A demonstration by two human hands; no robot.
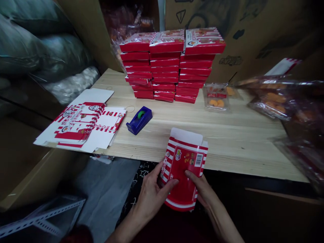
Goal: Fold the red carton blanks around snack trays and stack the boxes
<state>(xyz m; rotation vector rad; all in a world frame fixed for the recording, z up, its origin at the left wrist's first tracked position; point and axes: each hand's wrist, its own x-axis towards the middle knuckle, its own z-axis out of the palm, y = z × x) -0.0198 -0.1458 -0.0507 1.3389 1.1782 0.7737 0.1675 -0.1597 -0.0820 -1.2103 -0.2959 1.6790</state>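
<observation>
My two hands are both on one thing: in my left hand [151, 200] and my right hand [202, 189] I hold a single red-and-white printed carton [182, 175], just off the near edge of the wooden table [235, 148]. Its white flap points up towards the table. My left fingers [162, 184] are closed around its left side, and my right fingers [193, 177] grip its right side. Ahead of me stand three stacks of flat red boxes [164, 67]. To their left lie at least two flat printed carton blanks [81, 125], one blue tape dispenser [139, 119] and one rubber band [130, 109]. Right of the stacks lies one clear bag of orange pieces [216, 98], with more bags [273, 98] at the table's right end.
</observation>
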